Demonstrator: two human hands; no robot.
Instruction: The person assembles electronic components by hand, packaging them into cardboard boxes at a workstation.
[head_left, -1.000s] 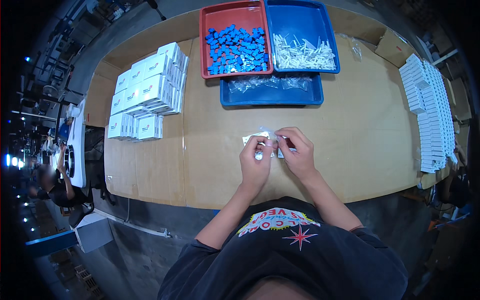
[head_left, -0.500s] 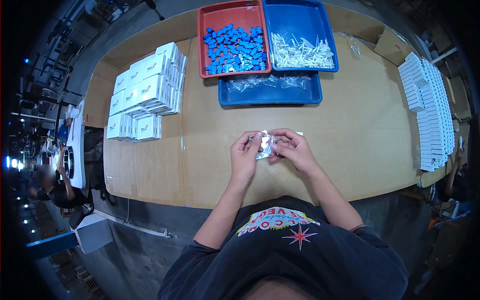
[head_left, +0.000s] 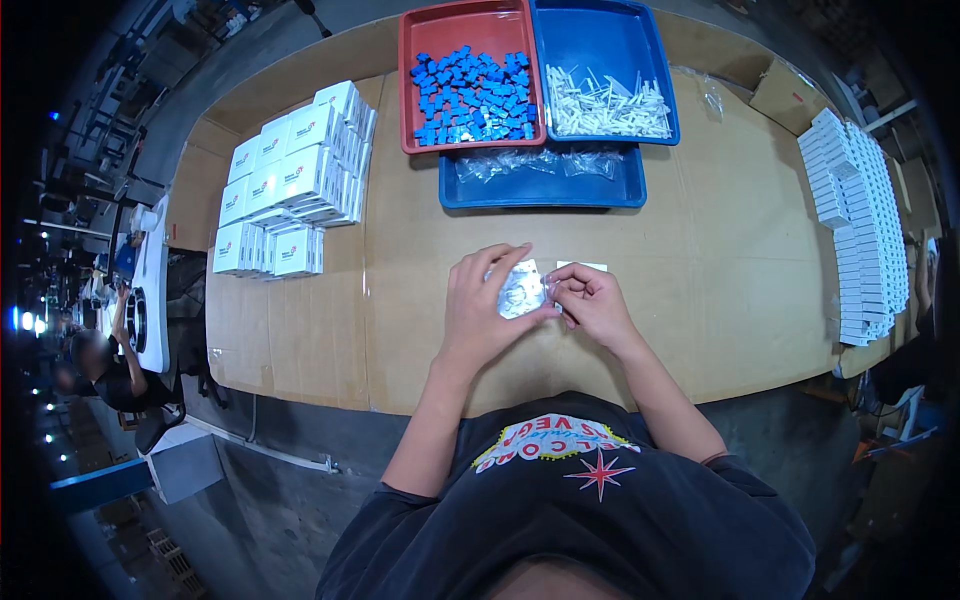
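Observation:
A small shiny clear plastic bag (head_left: pixel 520 290) is in front of me, above the near middle of the cardboard-topped table. My right hand (head_left: pixel 592 305) pinches its right edge between thumb and fingers. Around the bag's left side curves my left hand (head_left: pixel 482 305), its thumb and fingers spread apart and the thumb reaching toward the right fingertips. What the bag contains, if anything, is lost in glare. Just behind my right hand lies a flat white piece (head_left: pixel 584 266), partly covered by the fingers.
At the back stand a red tray (head_left: pixel 404 100) of blue plastic pieces and a blue tray (head_left: pixel 672 100) of white sticks. Both overlap a lower blue tray (head_left: pixel 540 197) holding clear bags. White boxes (head_left: pixel 265 190) are stacked left, small white boxes (head_left: pixel 855 230) right. A person (head_left: pixel 125 380) sits far left.
My left hand has loosened from its pinch on the bag and spread its fingers, shifting slightly left. My right hand stays pinching the bag's edge. More of the bag shows.

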